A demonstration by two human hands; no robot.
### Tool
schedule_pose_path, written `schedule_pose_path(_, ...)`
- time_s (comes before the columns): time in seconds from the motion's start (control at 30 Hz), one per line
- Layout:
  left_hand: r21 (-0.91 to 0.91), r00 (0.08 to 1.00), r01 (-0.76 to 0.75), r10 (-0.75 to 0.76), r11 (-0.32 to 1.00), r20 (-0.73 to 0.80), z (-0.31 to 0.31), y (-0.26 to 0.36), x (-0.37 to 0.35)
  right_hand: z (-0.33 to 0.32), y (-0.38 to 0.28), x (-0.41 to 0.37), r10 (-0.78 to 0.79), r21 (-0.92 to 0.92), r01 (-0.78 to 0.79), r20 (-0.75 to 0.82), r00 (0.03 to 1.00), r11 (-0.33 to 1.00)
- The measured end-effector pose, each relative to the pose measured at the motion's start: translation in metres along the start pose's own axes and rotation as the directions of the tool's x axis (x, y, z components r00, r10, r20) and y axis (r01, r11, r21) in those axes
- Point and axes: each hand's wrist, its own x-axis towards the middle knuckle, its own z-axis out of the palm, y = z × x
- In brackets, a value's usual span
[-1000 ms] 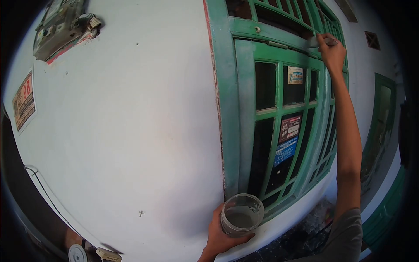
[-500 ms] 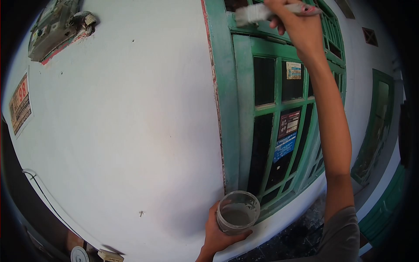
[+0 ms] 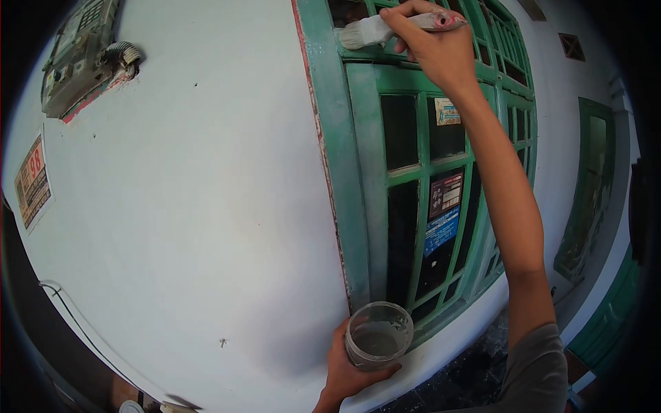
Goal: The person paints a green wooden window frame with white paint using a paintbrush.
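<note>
My right hand (image 3: 430, 45) is closed around the handle of a paint brush (image 3: 368, 32) high up at the green window frame. The bristles point left and lie at the frame's upper left corner; whether they touch it is hard to tell. Low in the view, my left hand (image 3: 349, 368) is wrapped round a clear cup (image 3: 379, 334) with greyish liquid paint in it. That cup is upright, near the lower left end of the green frame (image 3: 335, 148).
A white wall (image 3: 186, 206) fills the left side, with an electric meter (image 3: 79, 62) at its upper left and a calendar sheet (image 3: 33, 180) below. Stickers (image 3: 444, 213) are on the window panes. Another green-framed opening (image 3: 585, 193) stands far right.
The brush and my right hand have moved left and slightly down in the view. The window frame has shifted left as well. My left hand and the cup are nearly in the same place.
</note>
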Motion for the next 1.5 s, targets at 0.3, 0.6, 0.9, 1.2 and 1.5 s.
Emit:
schedule_pose_path(0.3, 0.024, 0.999, -0.005, 0.006, 1.0, -0.045, 0.0, 0.0, -0.005, -0.019, 0.0, 0.007, -0.125, -0.141, 0.106, -0.134, 0.983, 0.984)
schedule_pose_path(0.6, 0.037, 0.999, 0.007, -0.005, 0.999, -0.046, 0.007, -0.005, -0.005, -0.007, 0.021, -0.032, -0.239, -0.223, 0.211, -0.112, 0.964, 0.952)
schedule_pose_path(0.9, 0.021, 0.998, -0.008, 0.01, 1.0, -0.06, 0.01, -0.007, 0.002, -0.03, 0.038, -0.041, -0.601, -0.444, 0.589, 0.133, 0.788, 0.675)
schedule_pose_path(1.2, 0.016, 0.999, 0.006, -0.006, 1.0, -0.042, 0.019, -0.011, 0.007, -0.049, 0.045, -0.041, -0.581, -0.486, 0.523, 0.037, 0.813, 0.7)
schedule_pose_path(1.5, 0.005, 0.998, 0.012, -0.011, 1.0, -0.069, 0.025, -0.011, 0.006, -0.012, 0.042, -0.039, -0.56, -0.324, 0.507, -0.093, 0.823, 0.799)
